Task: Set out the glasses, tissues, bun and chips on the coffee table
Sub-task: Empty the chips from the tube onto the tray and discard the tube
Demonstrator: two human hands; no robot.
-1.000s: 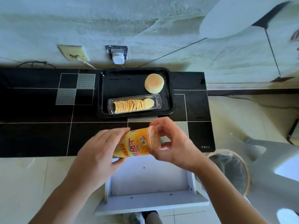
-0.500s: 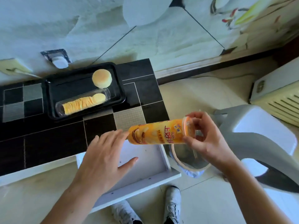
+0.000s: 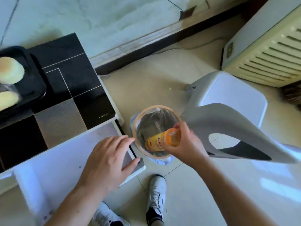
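Binning the can [image 3: 160,141] looks to be the step in hand: our right hand [image 3: 184,142] grips its open end, fingers wrapped round the rim, and tips it bottom-first into the bin [image 3: 138,118] beside the table [image 3: 91,95]. Our left hand [image 3: 107,160] is spread flat and holds nothing, hovering over the open drawer [image 3: 65,154]. The bun [image 3: 10,70] lies on the tray [image 3: 34,75] at the far left, with the chips [image 3: 7,99] just in front of it in their clear sleeve. Next we judge the fingers need only let go so the can drops inside the liner. Half a second ago the can was level above the drawer, the left palm against its base; since then it has swung over the bin and the left hand has come away.
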